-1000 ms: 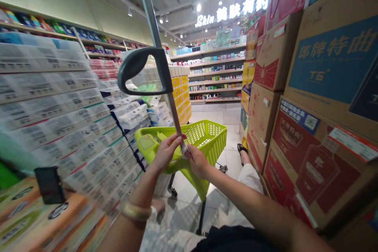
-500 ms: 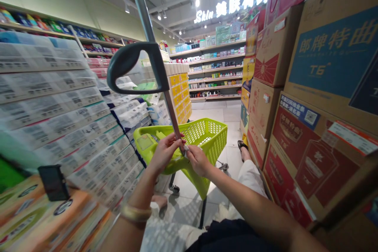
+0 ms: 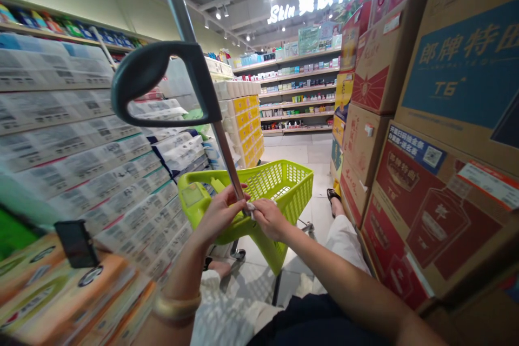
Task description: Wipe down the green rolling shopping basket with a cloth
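A slanting metal pole [image 3: 227, 154] with a dark grey loop-shaped handle [image 3: 160, 84] rises across the view. My left hand [image 3: 222, 211] is closed round the pole's lower part, thumb along its near side. Pinched in my right hand [image 3: 270, 218] is a small crumpled white wipe or tissue [image 3: 250, 206], pressed against the pole just beside the left fingers. Behind and below both hands stands a lime green shopping cart [image 3: 284, 175] with a lattice basket. The pole's lower end is hidden by my hands and the cart.
Stacked packs of paper goods [image 3: 73, 119] line the left side. Liquor cartons [image 3: 417, 211] are piled on the right. A dark phone-like device [image 3: 77, 243] stands on orange packs [image 3: 60, 292] at lower left. Ahead are product shelves [image 3: 298, 92] beyond tiled floor [image 3: 292, 148].
The pole and its grey handle have shifted left in view and appear larger. Both hands have moved slightly left with it, keeping hold of the pole and the white wipe.
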